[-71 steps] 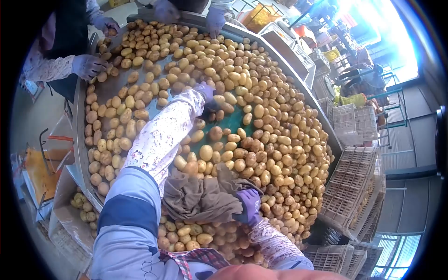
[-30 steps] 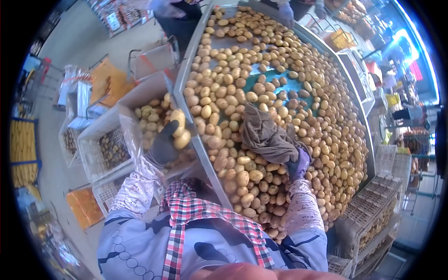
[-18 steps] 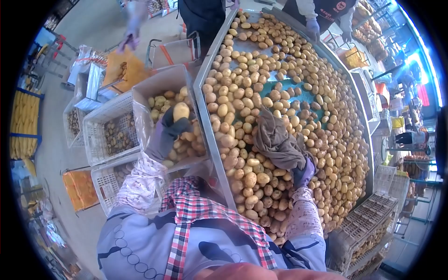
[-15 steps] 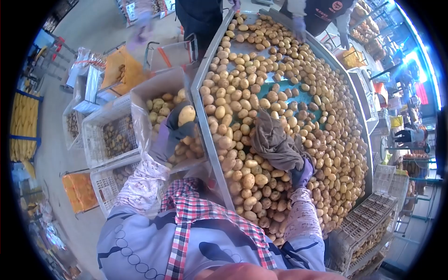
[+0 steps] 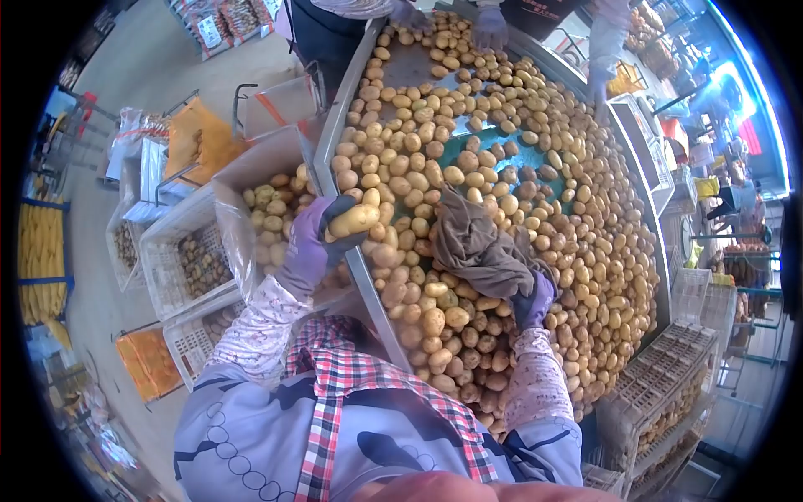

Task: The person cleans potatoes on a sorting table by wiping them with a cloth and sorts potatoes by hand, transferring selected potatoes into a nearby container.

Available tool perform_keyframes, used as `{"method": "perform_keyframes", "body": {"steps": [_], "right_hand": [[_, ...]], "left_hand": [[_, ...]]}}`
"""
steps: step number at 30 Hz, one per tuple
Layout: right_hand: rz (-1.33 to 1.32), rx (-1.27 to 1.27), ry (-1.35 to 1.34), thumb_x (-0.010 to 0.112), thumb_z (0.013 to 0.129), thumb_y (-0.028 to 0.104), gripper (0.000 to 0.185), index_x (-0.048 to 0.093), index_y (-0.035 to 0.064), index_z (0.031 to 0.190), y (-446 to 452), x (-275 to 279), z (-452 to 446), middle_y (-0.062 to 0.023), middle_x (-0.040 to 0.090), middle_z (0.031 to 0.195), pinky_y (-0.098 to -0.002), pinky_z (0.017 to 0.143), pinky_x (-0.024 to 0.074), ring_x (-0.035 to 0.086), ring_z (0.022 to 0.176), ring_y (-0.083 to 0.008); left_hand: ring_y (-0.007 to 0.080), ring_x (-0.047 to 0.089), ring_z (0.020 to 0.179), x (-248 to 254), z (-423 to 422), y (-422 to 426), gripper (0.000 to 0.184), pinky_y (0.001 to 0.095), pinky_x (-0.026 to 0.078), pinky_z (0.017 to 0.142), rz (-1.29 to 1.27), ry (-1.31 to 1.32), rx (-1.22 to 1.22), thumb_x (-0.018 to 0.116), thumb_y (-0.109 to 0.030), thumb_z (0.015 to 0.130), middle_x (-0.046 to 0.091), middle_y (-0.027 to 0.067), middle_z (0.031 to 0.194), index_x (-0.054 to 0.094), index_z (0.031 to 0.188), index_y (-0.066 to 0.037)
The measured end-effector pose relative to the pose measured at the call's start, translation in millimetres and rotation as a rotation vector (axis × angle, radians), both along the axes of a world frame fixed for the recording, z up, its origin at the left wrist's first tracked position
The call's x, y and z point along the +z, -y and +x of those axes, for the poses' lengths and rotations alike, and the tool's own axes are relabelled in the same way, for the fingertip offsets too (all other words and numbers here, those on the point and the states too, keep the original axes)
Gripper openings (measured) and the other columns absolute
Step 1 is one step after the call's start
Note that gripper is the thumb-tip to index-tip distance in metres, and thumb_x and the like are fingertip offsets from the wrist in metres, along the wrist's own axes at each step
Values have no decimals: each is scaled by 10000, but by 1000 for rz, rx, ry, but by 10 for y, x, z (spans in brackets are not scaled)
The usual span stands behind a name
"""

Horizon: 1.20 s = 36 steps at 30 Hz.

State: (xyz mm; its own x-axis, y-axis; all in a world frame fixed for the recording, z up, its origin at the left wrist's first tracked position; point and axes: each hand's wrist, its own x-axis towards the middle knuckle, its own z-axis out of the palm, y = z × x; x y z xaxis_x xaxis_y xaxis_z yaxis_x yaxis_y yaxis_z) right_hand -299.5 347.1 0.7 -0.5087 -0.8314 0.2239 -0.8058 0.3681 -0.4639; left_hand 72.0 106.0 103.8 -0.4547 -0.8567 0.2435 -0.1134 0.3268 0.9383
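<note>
At 9 o'clock from the middle of our view, we see the left hand [image 5: 314, 238] in a purple glove with dark fingers. Its grip is clamped on a pale potato [image 5: 355, 220], which lies across the fingers, next to the metal rim of the tabletop [image 5: 378, 311]. At 4 o'clock, the right hand [image 5: 535, 299], gloved alike, has its grip closed on a bunched brown cloth [image 5: 477, 243]; the cloth spreads toward 3 o'clock, over the loose potatoes [image 5: 598, 276] that cover most of the tabletop.

At 10 o'clock, just outside the rim, we find a plastic-lined box [image 5: 276, 151] holding more potatoes. Beside it, at 9 o'clock, stands a white crate [image 5: 155, 272] with small ones inside. An orange mesh bag [image 5: 150, 364] lies at 8 o'clock. Slatted crates [image 5: 669, 356] are stacked at 4 o'clock. Across the tabletop, we see 2 co-workers' gloved hands: 1 at 12 o'clock [image 5: 410, 15] and another at 1 o'clock [image 5: 489, 29].
</note>
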Motion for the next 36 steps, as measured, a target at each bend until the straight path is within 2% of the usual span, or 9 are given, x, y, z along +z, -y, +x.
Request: {"method": "perform_keyframes", "body": {"steps": [6,11,16,21,23,24,27,29,36], "right_hand": [[-14,3,-67,703,653,266,397,656,75,998,53,135,56,-143,660,904,-422,830,467,612,878,-351],[-12,-29,3,729,611,212,356,665,78,934,51,108,69,-123,666,871,-403,822,476,618,877,-335],[-164,-76,648,683,720,155,362,641,22,1053,53,180,136,-91,665,931,-332,747,492,613,820,-217],[-316,-169,1026,632,765,131,316,611,-13,1045,-12,785,675,-15,633,912,-254,685,475,583,804,-100],[-195,-90,593,693,722,182,369,602,8,1035,-179,886,929,-63,632,924,-289,728,471,592,847,-160],[-237,-1,369,723,703,216,408,598,26,1043,-287,771,1057,-113,611,1008,-350,782,461,579,930,-224],[369,216,-52,778,658,323,561,568,86,1122,-206,1077,1585,-213,475,1288,-539,961,366,448,1199,-393],[272,270,-362,632,793,185,343,599,152,1133,-454,115,1839,-141,544,1155,-562,928,374,506,1121,-343],[328,98,-96,509,859,206,423,530,204,1281,594,303,1115,-184,464,1345,-599,1063,259,381,1288,-408]], "left_hand": [[93,606,944,-5,-64,-73,386,227,515,776,383,-267,-27,757,-46,793,653,39,1054,599,1144,-30],[192,653,866,-393,380,-60,360,316,547,789,994,-716,-211,567,-300,956,656,106,1008,569,1186,-22],[209,661,895,-251,496,-212,328,340,568,777,1248,-830,-166,572,-268,953,661,118,1039,576,1191,-42],[186,665,893,-268,343,-206,302,289,577,773,949,-542,-232,644,-175,910,665,84,1050,586,1186,-66],[189,664,906,-514,282,-140,298,289,575,799,683,-243,-320,654,-132,901,664,75,1043,586,1182,-58],[195,667,898,-17,52,-266,323,291,574,811,986,-295,-272,675,-77,869,669,60,1010,586,1179,-50],[326,522,1182,-552,-141,-400,502,438,439,955,-120,312,-520,746,-367,756,548,169,1275,617,1123,-50],[371,363,1328,-402,-380,-498,571,524,277,1068,-375,949,-740,735,-416,722,459,189,1368,597,1153,-68],[442,355,1315,-1212,-1240,278,661,605,162,1104,-555,903,-629,693,-539,708,417,198,1417,574,1231,-152]]}}
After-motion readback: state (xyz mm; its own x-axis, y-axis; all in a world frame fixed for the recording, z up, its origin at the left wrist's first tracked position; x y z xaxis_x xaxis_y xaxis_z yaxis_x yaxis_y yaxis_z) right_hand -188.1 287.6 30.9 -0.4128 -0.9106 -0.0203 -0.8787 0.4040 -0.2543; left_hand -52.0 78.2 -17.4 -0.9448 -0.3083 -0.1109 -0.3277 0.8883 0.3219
